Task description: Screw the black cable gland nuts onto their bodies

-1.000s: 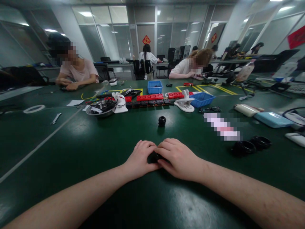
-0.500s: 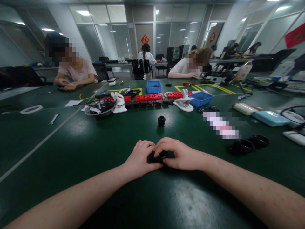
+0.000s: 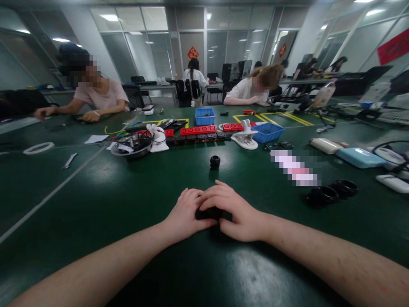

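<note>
On the green table (image 3: pixel 96 204), a black round part (image 3: pixel 213 213) sits mostly hidden between my two hands. My left hand (image 3: pixel 187 211) curls around its left side, with the thumb along the near edge. My right hand (image 3: pixel 238 211) arches over it from the right, fingers across the top and thumb at the near side. Beyond my hands stands a small black ribbed ring-shaped piece (image 3: pixel 215 162). Two larger black hollow round parts (image 3: pixel 324 195) lie off to the right.
Farther back are a metal bowl of cables (image 3: pixel 132 149), white clip stands (image 3: pixel 245 138), red power strips (image 3: pixel 198 130) and blue trays (image 3: pixel 268 133). A wrench (image 3: pixel 69 161) lies left; a light blue case (image 3: pixel 361 157) lies right. Two people sit across the table.
My right hand has spread its fingers farther over the black part, covering its opening, and its thumb has shifted nearer to me. A person across has reached an arm out leftward.
</note>
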Demonstrator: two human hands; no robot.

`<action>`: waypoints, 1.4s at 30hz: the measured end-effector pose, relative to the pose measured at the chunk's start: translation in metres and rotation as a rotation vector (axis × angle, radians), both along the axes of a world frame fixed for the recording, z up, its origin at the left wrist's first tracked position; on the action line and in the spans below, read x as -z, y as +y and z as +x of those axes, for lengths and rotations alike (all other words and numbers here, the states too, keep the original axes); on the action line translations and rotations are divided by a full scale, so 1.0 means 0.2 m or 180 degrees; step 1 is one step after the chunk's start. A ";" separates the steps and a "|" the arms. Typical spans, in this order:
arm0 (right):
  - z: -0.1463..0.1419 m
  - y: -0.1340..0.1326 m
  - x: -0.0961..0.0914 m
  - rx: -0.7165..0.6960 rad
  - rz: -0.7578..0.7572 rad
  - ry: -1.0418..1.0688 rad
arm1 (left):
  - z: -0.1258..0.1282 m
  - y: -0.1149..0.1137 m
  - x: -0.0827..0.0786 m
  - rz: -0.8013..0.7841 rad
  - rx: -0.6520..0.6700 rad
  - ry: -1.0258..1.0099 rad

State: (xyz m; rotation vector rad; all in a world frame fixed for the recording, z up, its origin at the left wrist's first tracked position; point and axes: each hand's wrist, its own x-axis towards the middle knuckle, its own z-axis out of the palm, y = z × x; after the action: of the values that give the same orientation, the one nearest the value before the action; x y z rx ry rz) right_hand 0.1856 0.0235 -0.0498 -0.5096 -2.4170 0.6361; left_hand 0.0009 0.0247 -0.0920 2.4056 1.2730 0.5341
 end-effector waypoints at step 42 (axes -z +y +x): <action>-0.02 0.01 0.04 -0.0223 0.0580 -0.0563 | 0.01 0.00 -0.01 -0.0003 0.0031 0.0014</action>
State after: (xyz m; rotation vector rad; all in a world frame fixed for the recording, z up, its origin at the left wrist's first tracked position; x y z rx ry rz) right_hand 0.1825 0.0255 -0.0584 -0.4220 -2.6382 0.4082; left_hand 0.0021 0.0245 -0.0897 2.4122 1.2623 0.5257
